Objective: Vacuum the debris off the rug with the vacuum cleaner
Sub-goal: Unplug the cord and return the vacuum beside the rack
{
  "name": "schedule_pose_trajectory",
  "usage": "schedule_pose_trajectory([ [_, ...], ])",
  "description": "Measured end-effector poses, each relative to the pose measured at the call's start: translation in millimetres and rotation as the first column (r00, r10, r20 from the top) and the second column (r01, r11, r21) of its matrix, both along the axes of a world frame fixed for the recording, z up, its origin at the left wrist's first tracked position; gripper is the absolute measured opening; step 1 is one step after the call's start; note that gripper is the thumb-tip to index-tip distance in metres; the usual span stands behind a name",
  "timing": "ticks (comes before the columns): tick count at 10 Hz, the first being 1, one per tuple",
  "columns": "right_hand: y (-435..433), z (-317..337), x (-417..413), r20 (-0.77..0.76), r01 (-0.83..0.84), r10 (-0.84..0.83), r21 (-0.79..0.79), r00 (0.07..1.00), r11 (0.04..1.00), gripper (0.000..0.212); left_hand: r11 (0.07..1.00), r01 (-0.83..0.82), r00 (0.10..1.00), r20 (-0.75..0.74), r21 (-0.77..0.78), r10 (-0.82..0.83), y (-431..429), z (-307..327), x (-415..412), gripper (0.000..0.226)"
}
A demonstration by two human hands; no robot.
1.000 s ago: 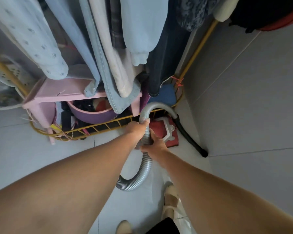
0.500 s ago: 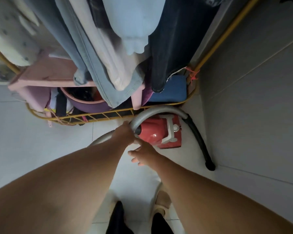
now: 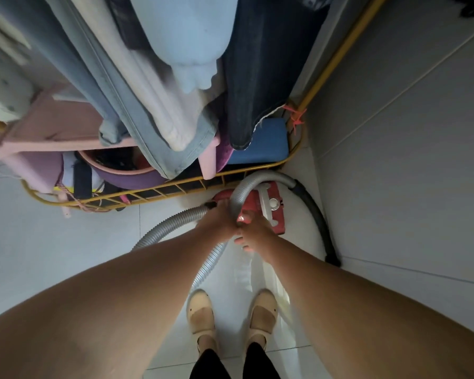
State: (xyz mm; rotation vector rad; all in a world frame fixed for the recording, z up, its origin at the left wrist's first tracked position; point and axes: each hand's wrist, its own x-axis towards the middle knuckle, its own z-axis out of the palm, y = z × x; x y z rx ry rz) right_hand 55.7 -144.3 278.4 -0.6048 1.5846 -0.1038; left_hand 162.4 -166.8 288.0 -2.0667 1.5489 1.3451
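A small red vacuum cleaner (image 3: 268, 212) sits on the white tile floor against a yellow wire rack. Its grey ribbed hose (image 3: 170, 228) loops over the body and runs down past my feet. A black wand (image 3: 316, 217) curves off to the right and ends at the wall. My left hand (image 3: 218, 220) is shut on the hose right beside the red body. My right hand (image 3: 253, 232) rests against the hose and the left hand, thumb up and fingers loosely spread; its grip is unclear. No rug is in view.
The yellow wire rack (image 3: 175, 191) holds a pink stool (image 3: 39, 138), a purple basin (image 3: 126, 179) and a blue box (image 3: 260, 143), with clothes (image 3: 162, 77) hanging over it. A grey wall (image 3: 408, 132) stands on the right. My beige shoes (image 3: 203, 315) stand on the tiles.
My right hand let go of the hose, opened, then came back beside my left hand. My left hand slid along the hose toward the red body. The hose loop has been pulled out to the left.
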Motion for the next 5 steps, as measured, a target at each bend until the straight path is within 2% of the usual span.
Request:
schedule_pose_trajectory([
  [1, -5.9, 11.1, 2.8, -0.076, 0.086, -0.086, -0.010, 0.993, 0.996, 0.038, 0.999, -0.033, 0.998, -0.060, 0.018, 0.034, 0.1, 12.2, -7.3, 0.050],
  [2, -10.4, 21.0, 1.6, -0.120, 0.144, -0.142, 0.007, 0.983, 0.990, 0.029, 0.993, -0.107, 0.974, -0.193, 0.053, 0.116, -0.3, -26.9, 5.3, 0.085],
  [3, -10.8, 36.0, -5.1, -0.161, 0.136, -0.126, 0.055, 0.979, 0.989, 0.021, 0.994, -0.078, 0.964, -0.249, 0.082, 0.096, -1.0, -17.4, 12.3, 0.084],
  [4, -13.0, 51.6, -8.2, -0.179, 0.111, -0.094, 0.089, 0.979, 0.990, 0.028, 0.996, -0.034, 0.969, -0.242, 0.080, 0.053, 0.0, 48.3, 12.4, 0.041],
  [5, -12.4, 72.3, -4.6, -0.174, 0.068, -0.051, 0.097, 0.983, 0.993, 0.031, 0.999, -0.045, 0.977, -0.207, 0.023, 0.049, 2.3, 78.9, 15.8, 0.028],
])
